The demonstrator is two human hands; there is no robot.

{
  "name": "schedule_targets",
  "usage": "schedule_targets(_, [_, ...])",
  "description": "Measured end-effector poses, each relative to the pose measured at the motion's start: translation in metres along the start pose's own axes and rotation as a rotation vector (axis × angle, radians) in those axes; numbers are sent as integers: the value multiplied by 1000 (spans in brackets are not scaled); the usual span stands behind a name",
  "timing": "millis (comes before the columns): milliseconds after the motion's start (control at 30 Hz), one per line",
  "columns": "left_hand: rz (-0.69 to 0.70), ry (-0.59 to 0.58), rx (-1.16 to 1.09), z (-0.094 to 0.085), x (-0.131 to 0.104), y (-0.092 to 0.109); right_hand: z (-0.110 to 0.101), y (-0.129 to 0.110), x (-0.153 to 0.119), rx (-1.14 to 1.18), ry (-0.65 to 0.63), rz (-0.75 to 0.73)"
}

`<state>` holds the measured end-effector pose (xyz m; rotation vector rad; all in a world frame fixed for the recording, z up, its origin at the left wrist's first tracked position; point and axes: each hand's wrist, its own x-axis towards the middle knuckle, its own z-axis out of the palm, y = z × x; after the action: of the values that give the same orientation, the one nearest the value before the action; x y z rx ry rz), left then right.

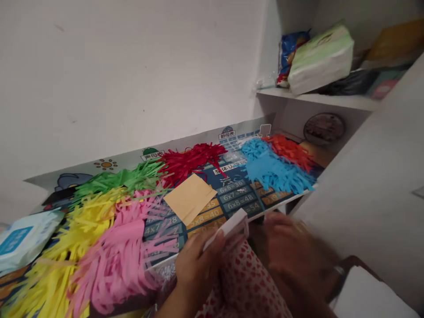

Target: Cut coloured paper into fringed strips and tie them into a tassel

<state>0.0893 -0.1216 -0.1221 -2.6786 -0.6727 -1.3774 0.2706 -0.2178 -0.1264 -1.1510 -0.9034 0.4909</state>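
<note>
Low in the view, my left hand (200, 258) is closed around a white rectangular object (233, 226) with a pale, translucent-looking side; its kind is not clear. To its right, past the table edge, my right hand (281, 234) is smeared by motion, and its fingers cannot be made out. Tan paper pieces (190, 198) lie on the printed table mat just beyond my left hand. Left of that hand is a bundle of pink fringed paper strips (115, 260), partly over yellow strips (76, 234).
Green strips (122, 179) and dark red strips (190, 159) lie along the wall. Blue strips (274, 168) and orange-red strips (291, 150) fill the right end. A wipes packet (28, 238) sits at left. A shelf (331, 98) holds a tissue pack (321, 59).
</note>
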Motion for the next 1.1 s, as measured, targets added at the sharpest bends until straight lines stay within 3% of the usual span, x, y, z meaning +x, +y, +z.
schedule_targets(133, [-13,-14,32,2,-6,6,39,8,-18,544,43,344])
schedule_targets(233, [6,-32,28,3,-11,8,59,18,-21,725,98,546])
schedule_targets(400, [10,-74,0,1,-13,11,63,22,-25,739,130,580])
schedule_targets(700, [60,-44,18,5,-16,15,65,12,-26,657,207,609])
schedule_targets(1000, [6,-42,-3,7,-21,19,63,7,-25,519,249,606])
schedule_targets(1100, [59,-71,31,7,-22,15,63,5,-24,502,234,604])
